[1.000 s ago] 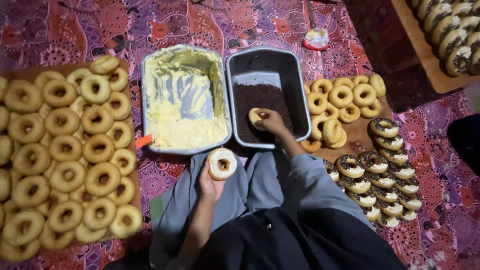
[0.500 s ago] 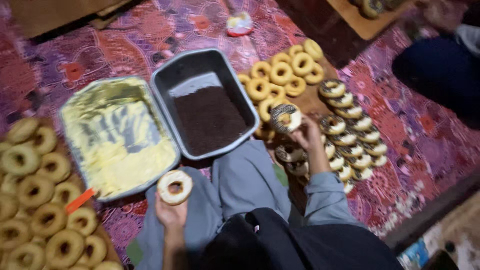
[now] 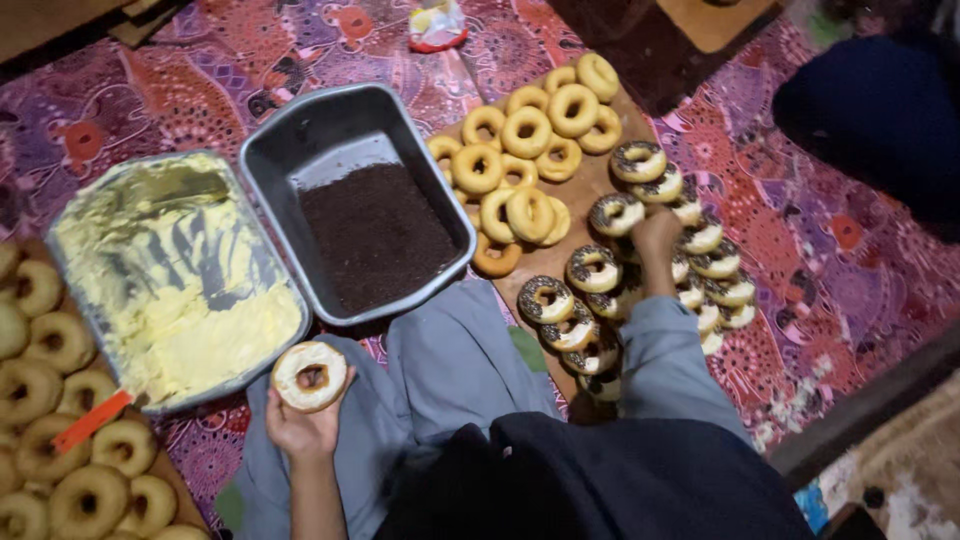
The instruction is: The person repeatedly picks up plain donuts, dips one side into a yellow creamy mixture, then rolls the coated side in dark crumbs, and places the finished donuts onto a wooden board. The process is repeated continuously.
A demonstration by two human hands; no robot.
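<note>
My left hand (image 3: 298,428) is raised over my lap, holding a ring donut (image 3: 310,375) whose top is covered in pale cream. My right hand (image 3: 655,236) reaches out to the right and rests among the rows of chocolate-sprinkled donuts (image 3: 640,160) on a wooden board; its fingers point down, and whether they grip a donut is hidden. A grey metal tray (image 3: 268,150) of dark chocolate sprinkles (image 3: 375,235) lies in front of me. Left of it lies a tray smeared with yellow cream (image 3: 170,280).
Plain donuts (image 3: 530,150) are heaped at the far end of the right board, and more plain donuts (image 3: 60,400) fill the left side. An orange-handled tool (image 3: 90,420) leans at the cream tray's corner. Another person in dark clothes (image 3: 880,110) sits at the upper right. A small wrapper (image 3: 435,25) lies on the patterned cloth.
My right hand took a donut out of the sprinkle tray, carried it right and lowered it into the sprinkled rows. My left hand kept the cream donut. The view swung right.
</note>
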